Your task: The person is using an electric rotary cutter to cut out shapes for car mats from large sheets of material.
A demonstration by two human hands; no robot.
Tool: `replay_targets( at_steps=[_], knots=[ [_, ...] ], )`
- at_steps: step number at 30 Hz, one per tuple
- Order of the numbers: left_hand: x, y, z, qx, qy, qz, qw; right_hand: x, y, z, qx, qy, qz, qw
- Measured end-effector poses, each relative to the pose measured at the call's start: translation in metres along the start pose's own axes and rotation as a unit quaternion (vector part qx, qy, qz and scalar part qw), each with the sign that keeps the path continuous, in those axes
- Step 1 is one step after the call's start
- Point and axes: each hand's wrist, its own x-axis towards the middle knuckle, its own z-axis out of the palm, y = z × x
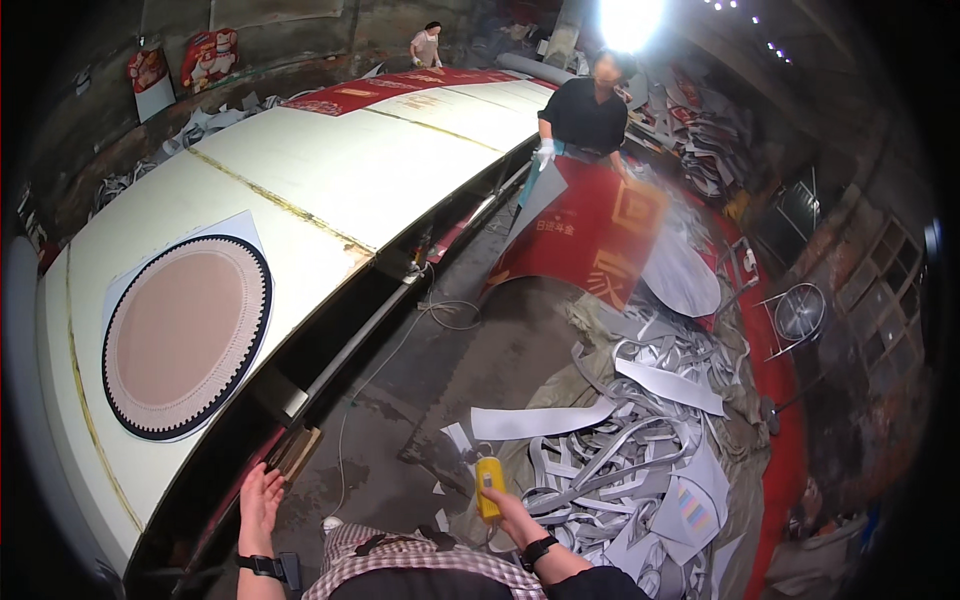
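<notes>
My left hand (pixel 262 495) is raised beside the near edge of the long white table (pixel 300 190), its fingers stretched out and holding nothing. My right hand (pixel 512 513) is closed round a yellow handheld device (pixel 489 487) with a grey part on its face; I cannot make out its exact kind. On the table's near end lies a round mat (pixel 188 335) with a pink-beige middle and a dark, scalloped border. Pale sheet material shows beneath the mat and sticks out at its corners.
A heap of grey-white offcut strips (pixel 640 450) covers the floor at right. Beyond it a person (pixel 588 115) in black handles a red printed sheet (pixel 580 235). Another person (pixel 426 46) stands at the table's far end. A thin cable (pixel 385 360) runs along the floor.
</notes>
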Motion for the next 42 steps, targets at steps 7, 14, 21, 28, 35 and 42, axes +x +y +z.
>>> replay_targets(
  at_steps=[7, 14, 21, 28, 35, 42],
  knots=[
    [0.049, 0.026, -0.103, -0.150, 0.107, 0.017, 0.983, 0.003, -0.024, 0.068, -0.100, -0.028, -0.022, 0.994],
    [0.141, 0.061, -0.230, -0.318, 0.182, 0.032, 0.930, 0.015, -0.012, 0.169, -0.123, 0.023, -0.057, 0.990],
    [0.215, 0.114, -0.307, -0.342, 0.250, -0.040, 0.905, 0.029, 0.019, 0.279, -0.033, 0.035, -0.061, 0.997],
    [0.222, 0.144, -0.302, -0.293, 0.288, -0.110, 0.905, 0.023, 0.031, 0.338, -0.031, 0.065, -0.060, 0.996],
    [0.211, 0.180, -0.288, -0.299, 0.103, -0.009, 0.949, 0.026, 0.024, 0.354, -0.040, 0.081, -0.044, 0.995],
    [0.216, 0.218, -0.252, -0.362, -0.017, 0.077, 0.929, 0.038, 0.017, 0.360, -0.038, 0.054, -0.044, 0.997]
  ],
)
